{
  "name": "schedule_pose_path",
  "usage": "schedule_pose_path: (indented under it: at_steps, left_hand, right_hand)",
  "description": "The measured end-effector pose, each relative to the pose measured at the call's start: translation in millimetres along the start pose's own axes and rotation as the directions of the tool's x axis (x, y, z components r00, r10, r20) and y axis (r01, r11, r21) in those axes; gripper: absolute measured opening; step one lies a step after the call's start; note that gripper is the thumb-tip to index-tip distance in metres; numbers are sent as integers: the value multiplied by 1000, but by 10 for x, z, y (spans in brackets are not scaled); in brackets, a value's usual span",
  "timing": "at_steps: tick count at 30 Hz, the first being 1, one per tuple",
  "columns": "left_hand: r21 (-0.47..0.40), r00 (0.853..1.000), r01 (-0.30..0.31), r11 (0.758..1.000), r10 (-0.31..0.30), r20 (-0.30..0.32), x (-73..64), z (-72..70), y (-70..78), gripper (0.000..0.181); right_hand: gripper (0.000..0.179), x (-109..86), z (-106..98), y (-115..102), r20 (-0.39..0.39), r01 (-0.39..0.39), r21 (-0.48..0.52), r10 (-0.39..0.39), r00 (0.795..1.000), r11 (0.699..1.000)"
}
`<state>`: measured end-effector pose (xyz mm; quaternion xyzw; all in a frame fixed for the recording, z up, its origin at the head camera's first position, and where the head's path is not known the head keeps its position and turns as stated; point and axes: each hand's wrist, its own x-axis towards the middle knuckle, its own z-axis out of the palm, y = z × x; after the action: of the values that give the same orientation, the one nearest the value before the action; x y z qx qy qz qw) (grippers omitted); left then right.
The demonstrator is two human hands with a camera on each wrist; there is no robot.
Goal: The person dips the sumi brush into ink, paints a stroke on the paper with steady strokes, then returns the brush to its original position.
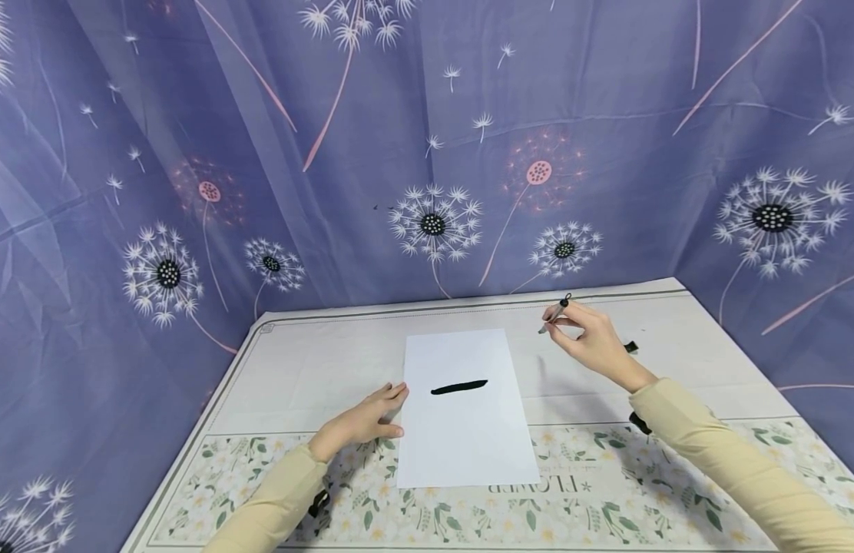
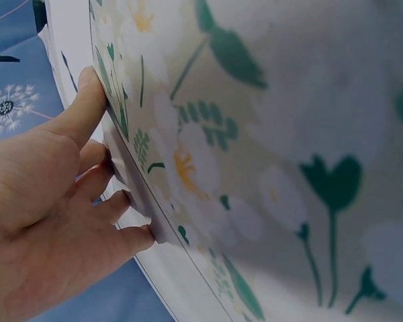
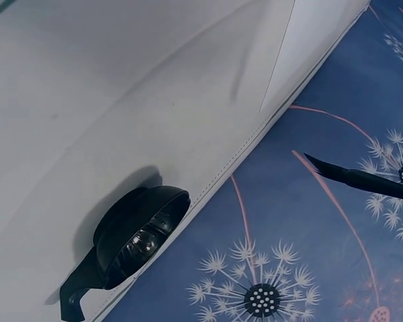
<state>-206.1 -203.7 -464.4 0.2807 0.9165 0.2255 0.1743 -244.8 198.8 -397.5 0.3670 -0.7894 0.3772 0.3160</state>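
A white sheet of paper (image 1: 461,453) lies on the table, with one thick black stroke (image 1: 459,387) across its upper half. At the sheet's left edge, my left hand (image 1: 361,421) rests with fingers spread; in the left wrist view its fingertips touch the paper's edge. Above the table, right of the sheet, my right hand (image 1: 593,342) pinches a writing brush (image 1: 557,311) with a loop at its upper end. The dark brush tip (image 3: 326,169) shows in the right wrist view, off the paper. A small black dish with a handle (image 3: 131,235) stands near that hand, partly hidden by the wrist in the head view.
The table has a pale cover (image 1: 330,353) with a printed floral band (image 1: 441,522) along the near side. A purple curtain (image 1: 372,253) with dandelion prints hangs behind the table and at both sides.
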Motion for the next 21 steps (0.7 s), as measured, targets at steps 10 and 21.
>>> schedule_pose_path:
  at_steps: [10, 21]
  left_hand:
    - [3, 1000, 8, 1000, -8, 5, 10, 2, -2, 76]
    - [-5, 1000, 11, 1000, -11, 2, 0, 9, -9, 76]
  right_hand:
    - [32, -107, -9, 263, -8, 28, 14, -28, 1000, 1000]
    - [37, -125, -78, 267, -20, 108, -11, -108, 994, 994]
